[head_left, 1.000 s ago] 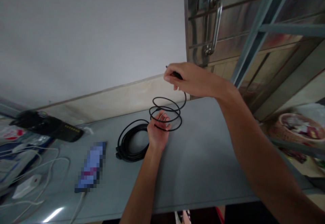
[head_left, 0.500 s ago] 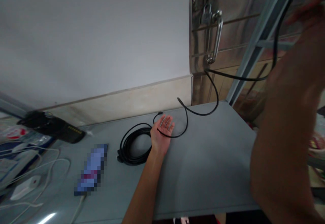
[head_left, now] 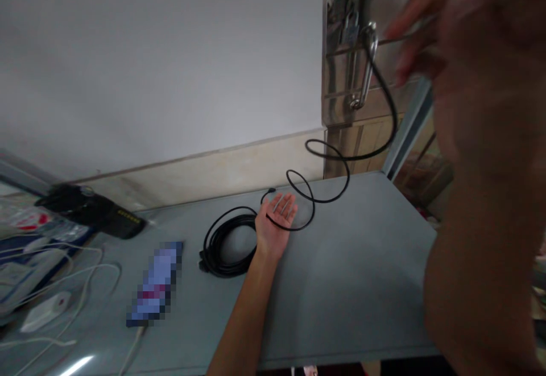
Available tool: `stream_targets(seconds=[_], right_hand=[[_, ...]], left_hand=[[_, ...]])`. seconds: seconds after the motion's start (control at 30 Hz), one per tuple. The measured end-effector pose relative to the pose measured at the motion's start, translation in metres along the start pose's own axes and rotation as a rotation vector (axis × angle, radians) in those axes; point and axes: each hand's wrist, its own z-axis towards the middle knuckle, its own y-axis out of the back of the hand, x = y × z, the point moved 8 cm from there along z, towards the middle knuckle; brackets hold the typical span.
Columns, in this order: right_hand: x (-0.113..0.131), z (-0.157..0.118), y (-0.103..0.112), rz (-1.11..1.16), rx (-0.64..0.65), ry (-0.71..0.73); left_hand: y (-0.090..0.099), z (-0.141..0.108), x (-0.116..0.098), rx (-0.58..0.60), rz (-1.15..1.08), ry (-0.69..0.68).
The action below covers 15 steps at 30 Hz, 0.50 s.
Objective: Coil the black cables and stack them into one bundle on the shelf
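Over the grey tabletop, black cable crosses the unclenched left hand, I cannot tell if the right hand grips; slack handling seems the step, next needing gentle control.

Right hand: was blurred at the right, its upper part cut off by the top edge; its grip could not be told.
Cable: ran out past the top edge, so that end was unseen.
Coil: its right side was partly hidden by the left hand.
Phone: its screen was masked by coarse blocks.
Black object: its yellow lettering was too small to read.
White cords: some were cut off by the left edge.
Door: was partly hidden behind the right arm.
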Motion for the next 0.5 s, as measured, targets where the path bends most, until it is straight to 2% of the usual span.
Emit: stream_targets(seconds=[0.03,0.07,0.1,0.13,0.2,0.27,0.3,0.37,0.43,0.5], right_hand=[[0.01,-0.001,-0.018,0.006,0.107,0.04],[0.013,-0.005,-0.043,-0.01,0.29,0.055],[0.009,-0.014,-0.073,-0.047,0.532,0.041],[-0.001,-0.027,-0.103,-0.088,0.776,0.012],[-0.026,-0.059,-0.151,-0.181,1.162,-0.051],[-0.051,-0.086,-0.188,-0.351,1.404,-0.092],[-0.059,-0.097,-0.203,-0.424,1.479,-0.079],[-0.065,-0.111,-0.226,-0.525,1.54,-0.045],[-0.065,-0.117,-0.238,-0.562,1.514,-0.063],[-0.064,-0.118,-0.239,-0.585,1.424,-0.127]], left_hand=[[-0.003,-0.001,0.001,0.015,0.0,0.014],[-0.006,-0.002,0.002,0.036,0.003,0.027],[-0.009,-0.003,0.003,0.058,0.008,0.036],[-0.013,-0.004,0.003,0.086,0.011,0.042],[-0.019,-0.004,0.005,0.14,0.017,0.049],[-0.02,-0.001,0.006,0.167,0.028,0.036],[-0.019,0.001,0.006,0.163,0.035,0.023],[-0.014,0.005,0.006,0.126,0.051,-0.006],[-0.01,0.007,0.007,0.087,0.066,-0.015],[-0.012,0.005,0.006,0.09,0.081,-0.015]])
